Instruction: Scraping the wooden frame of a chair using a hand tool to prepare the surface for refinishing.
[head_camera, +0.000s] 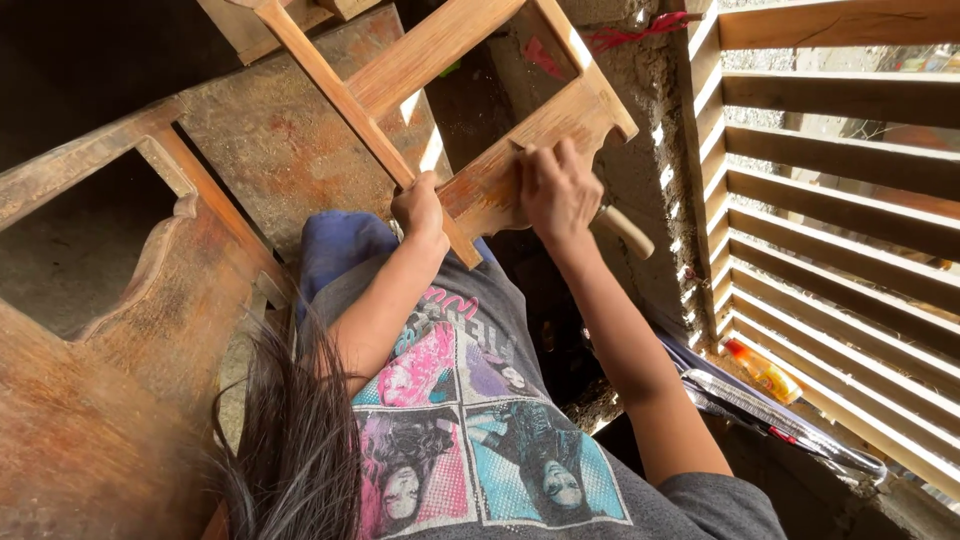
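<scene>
Rough wooden furniture fills the left of this dim workshop: a worn reddish-brown cabinet piece (150, 300) with a curved cut-out stands close beside the person, and a flat stained board (290, 140) lies further off behind it. Toward the middle, a pale wooden frame (470, 60) made of rails and slats leans across the person's lap, its near end resting just above the knees. The left hand (420, 212) is clenched around one thin slat, steadying the frame. Just right of it, the right hand (558, 190) is closed around a tool with a light wooden handle (625, 230), its working end hidden under the fingers and pressed onto the frame's broad shaped rail. That rail looks rubbed and yellowish under the hand, while the far rails look plain, so the work seems only partly done, as a judgement. On the right, a slatted wall (830, 200) lets in daylight, and an orange bottle (765, 372) lies near its foot.
</scene>
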